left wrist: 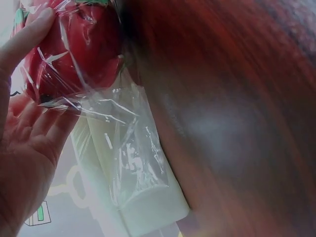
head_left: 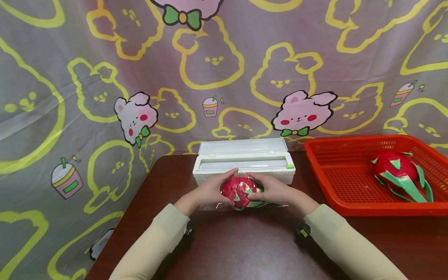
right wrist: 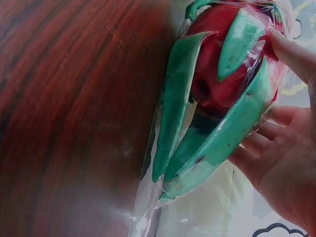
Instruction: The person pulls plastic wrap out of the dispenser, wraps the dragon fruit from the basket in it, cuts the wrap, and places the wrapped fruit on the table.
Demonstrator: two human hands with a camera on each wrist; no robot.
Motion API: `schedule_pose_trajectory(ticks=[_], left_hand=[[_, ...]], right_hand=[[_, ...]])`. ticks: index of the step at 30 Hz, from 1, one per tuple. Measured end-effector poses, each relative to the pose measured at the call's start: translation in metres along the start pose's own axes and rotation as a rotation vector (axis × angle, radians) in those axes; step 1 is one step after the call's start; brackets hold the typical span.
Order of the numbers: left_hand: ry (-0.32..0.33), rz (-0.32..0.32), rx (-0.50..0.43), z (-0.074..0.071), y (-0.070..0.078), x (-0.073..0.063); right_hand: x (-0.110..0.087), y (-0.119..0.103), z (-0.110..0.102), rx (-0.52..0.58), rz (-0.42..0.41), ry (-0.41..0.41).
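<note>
Both hands hold a red dragon fruit with green scales (head_left: pixel 238 189) between them, just in front of a white cling film dispenser (head_left: pixel 241 165). The left hand (head_left: pixel 213 189) grips its left side; in the left wrist view the thumb lies on the red skin and the fingers (left wrist: pixel 54 121) are beneath it. On the opposite side, the right hand (head_left: pixel 274 189) grips the end with the long green scales (right wrist: pixel 232 133). Clear cling film (left wrist: pixel 131 138) covers the fruit, its loose ends sticking out at both sides. Part of the fruit is hidden behind the hands.
The dispenser's clear lid (head_left: pixel 243 147) stands raised, with a green piece (head_left: pixel 290 166) at its right end. A red plastic basket (head_left: pixel 344 208) on the right holds another dragon fruit (head_left: pixel 395 169). Behind the brown table (head_left: pixel 241 249) hangs a patterned curtain (head_left: pixel 245 77).
</note>
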State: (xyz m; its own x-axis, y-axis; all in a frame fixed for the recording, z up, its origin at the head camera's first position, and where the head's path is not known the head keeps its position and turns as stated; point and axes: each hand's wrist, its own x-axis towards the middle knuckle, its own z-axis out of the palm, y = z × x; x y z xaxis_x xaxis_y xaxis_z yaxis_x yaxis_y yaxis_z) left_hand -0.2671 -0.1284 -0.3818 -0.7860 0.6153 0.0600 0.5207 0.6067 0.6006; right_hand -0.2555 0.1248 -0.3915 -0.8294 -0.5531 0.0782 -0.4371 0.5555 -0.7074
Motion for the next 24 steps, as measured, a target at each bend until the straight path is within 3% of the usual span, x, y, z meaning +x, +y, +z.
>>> schedule_pose_trajectory(ticks=[7, 13, 21, 24], left_hand=[[-0.006, -0.04, -0.075, 0.0011, 0.0002, 0.0001], [-0.003, -0.041, -0.031, 0.0003, -0.0006, 0.0036], [-0.015, -0.081, -0.125, -0.0004, -0.0003, 0.0044], [-0.028, -0.073, -0.119, -0.0018, -0.0013, 0.0029]], right_hand=[[0.0002, 0.0018, -0.001, 0.003, 0.004, -0.019], [0.001, 0.0054, -0.0032, -0.012, -0.012, -0.04], [0.0015, 0.0097, -0.007, 0.013, -0.034, -0.037], [0.0015, 0.0091, -0.0065, 0.018, -0.041, -0.045]])
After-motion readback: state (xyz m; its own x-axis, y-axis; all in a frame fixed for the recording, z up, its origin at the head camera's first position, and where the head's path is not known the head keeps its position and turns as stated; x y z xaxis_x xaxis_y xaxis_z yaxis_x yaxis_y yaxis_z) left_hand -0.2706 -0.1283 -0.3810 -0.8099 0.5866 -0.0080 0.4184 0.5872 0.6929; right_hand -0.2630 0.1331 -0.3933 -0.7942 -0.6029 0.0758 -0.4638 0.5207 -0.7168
